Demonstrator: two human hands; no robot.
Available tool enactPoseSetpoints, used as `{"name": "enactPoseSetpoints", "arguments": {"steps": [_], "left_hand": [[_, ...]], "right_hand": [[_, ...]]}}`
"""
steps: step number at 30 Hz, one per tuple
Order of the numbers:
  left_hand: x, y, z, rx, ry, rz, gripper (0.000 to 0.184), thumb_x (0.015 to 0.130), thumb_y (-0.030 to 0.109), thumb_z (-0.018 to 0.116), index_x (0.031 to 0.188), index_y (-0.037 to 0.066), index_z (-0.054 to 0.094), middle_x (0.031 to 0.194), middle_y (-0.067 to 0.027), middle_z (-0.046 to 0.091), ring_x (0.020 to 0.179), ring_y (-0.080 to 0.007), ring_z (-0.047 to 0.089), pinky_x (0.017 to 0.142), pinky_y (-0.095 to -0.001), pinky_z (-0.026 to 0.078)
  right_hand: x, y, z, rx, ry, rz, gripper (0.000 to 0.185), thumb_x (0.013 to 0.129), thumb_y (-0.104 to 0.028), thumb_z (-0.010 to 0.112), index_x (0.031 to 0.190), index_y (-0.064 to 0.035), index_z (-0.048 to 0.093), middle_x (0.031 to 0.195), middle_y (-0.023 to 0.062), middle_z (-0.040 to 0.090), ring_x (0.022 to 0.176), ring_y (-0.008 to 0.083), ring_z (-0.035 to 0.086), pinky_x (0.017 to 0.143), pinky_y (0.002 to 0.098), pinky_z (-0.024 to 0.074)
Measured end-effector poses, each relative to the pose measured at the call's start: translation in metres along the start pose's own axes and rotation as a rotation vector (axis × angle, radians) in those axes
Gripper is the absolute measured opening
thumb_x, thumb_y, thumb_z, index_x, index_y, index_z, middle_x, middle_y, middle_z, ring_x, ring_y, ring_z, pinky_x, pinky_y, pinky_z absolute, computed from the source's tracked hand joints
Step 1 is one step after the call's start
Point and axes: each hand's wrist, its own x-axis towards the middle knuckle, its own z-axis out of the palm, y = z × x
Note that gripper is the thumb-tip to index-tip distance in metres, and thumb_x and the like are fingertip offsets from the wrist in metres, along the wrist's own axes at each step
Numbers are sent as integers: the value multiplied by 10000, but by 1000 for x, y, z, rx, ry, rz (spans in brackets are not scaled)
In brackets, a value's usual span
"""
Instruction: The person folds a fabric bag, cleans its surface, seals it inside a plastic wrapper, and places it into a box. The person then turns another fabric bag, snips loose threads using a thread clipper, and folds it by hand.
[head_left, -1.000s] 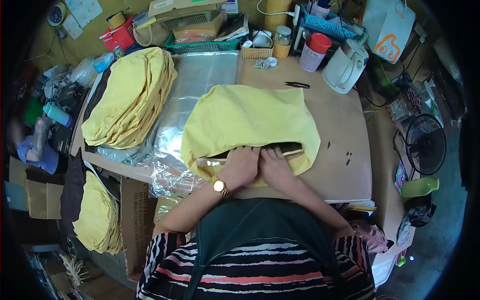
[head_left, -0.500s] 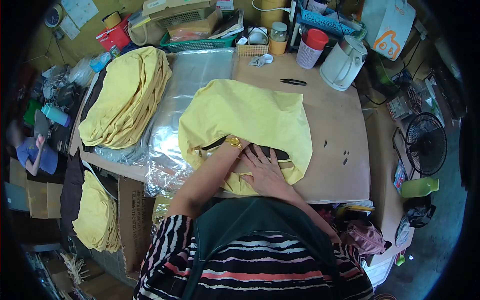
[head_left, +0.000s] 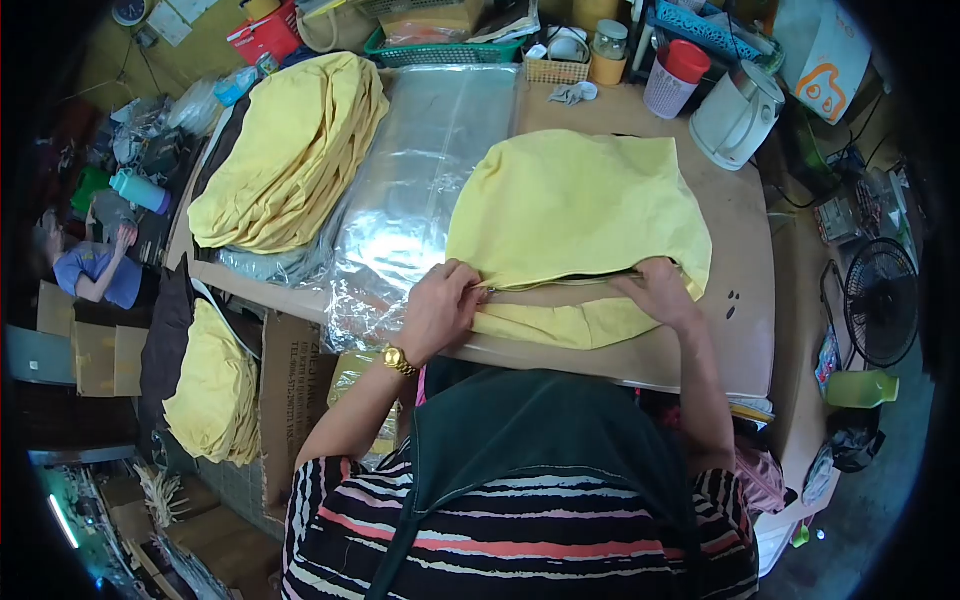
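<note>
A yellow fabric piece (head_left: 580, 210) with a long slit-like opening along its near side lies spread on the work table. It looks like a bag or cover; a dark lining shows in the slit. My left hand (head_left: 440, 305), with a gold watch (head_left: 398, 361) on its wrist, pinches the left end of the opening. At the right end, my right hand (head_left: 662, 292) has its fingers closed on the edge. Between them, the slit's two edges run roughly straight, and a strip of yellow fabric lies below.
Clear plastic sheets (head_left: 430, 140) lie left of the fabric, beside a stack of folded yellow fabric (head_left: 290, 150). A white kettle (head_left: 737, 115) and a pink cup (head_left: 672, 80) stand at the back right. A person (head_left: 100, 265) is at the far left.
My hands have come out of the opening and moved apart to its two ends. The opening is now narrower and drawn straighter. The view has shifted, so the table appears further right.
</note>
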Motion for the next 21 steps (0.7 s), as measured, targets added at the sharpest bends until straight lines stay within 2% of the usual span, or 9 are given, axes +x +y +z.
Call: {"name": "enactPoseSetpoints", "arguments": {"steps": [1, 2, 4, 9, 11, 12, 16, 19, 21], "left_hand": [[0, 0, 4, -130, -31, -41, 158, 785, 131, 701, 876, 55, 598, 818, -129, 594, 735, -310, 594, 640, -412, 467], [0, 3, 7, -135, -30, -38, 158, 785, 131, 701, 876, 55, 598, 818, -129, 594, 735, -310, 594, 640, -412, 467], [5, 27, 1, -325, -11, -140, 154, 814, 147, 697, 808, 26, 602, 714, -145, 606, 642, -306, 601, 586, -394, 468], [3, 40, 13, -609, -192, -359, 199, 882, 205, 678, 859, 18, 616, 677, -76, 606, 558, -139, 530, 548, -279, 415], [1, 33, 24, -1070, -263, -417, 230, 930, 241, 642, 863, 23, 613, 679, 32, 559, 590, -36, 441, 538, -220, 362], [1, 30, 29, -1072, -263, -419, 230, 930, 241, 642, 863, 23, 613, 679, 32, 559, 590, -36, 441, 538, -220, 362], [1, 24, 31, -1310, -279, -431, 235, 974, 244, 585, 874, 32, 609, 702, 88, 514, 626, -5, 408, 544, -196, 336], [0, 24, 28, -1348, -308, -493, 231, 970, 247, 592, 887, 33, 612, 702, 94, 504, 637, 1, 406, 551, -190, 338], [0, 27, 26, -1338, -310, -508, 231, 957, 254, 613, 893, 32, 613, 703, 99, 495, 644, 5, 401, 554, -186, 340]], "right_hand": [[3, 6, 15, -200, 216, -146, 204, 835, -161, 682, 974, -12, 679, 823, 139, 704, 734, 256, 695, 648, 343, 524], [0, -1, 24, -205, 217, -144, 204, 835, -161, 682, 974, -12, 679, 823, 139, 704, 734, 256, 695, 648, 343, 524], [-7, -38, 52, 250, 178, 27, 164, 848, -132, 708, 944, -2, 683, 790, 77, 699, 677, 127, 645, 644, 262, 505], [-12, -61, 111, 591, 286, 53, 233, 824, -106, 739, 969, 15, 602, 791, 111, 697, 686, 115, 653, 621, 248, 515], [-16, -69, 110, 721, 295, 41, 241, 821, -73, 735, 977, 23, 580, 799, 108, 692, 694, 112, 653, 619, 242, 513], [-16, -73, 108, 854, 302, 18, 252, 819, -41, 731, 986, 32, 557, 807, 106, 686, 702, 109, 653, 616, 237, 511], [-21, -73, 107, 800, 330, 10, 189, 832, -9, 709, 972, 22, 587, 848, 89, 670, 734, 113, 644, 641, 238, 514], [-24, -80, 93, 481, 356, -48, 142, 826, -3, 703, 941, 8, 620, 875, 93, 656, 778, 146, 645, 673, 246, 511], [-23, -84, 86, 127, 530, -229, 113, 814, 11, 691, 916, -14, 650, 915, 120, 664, 815, 208, 653, 692, 281, 517]]}}
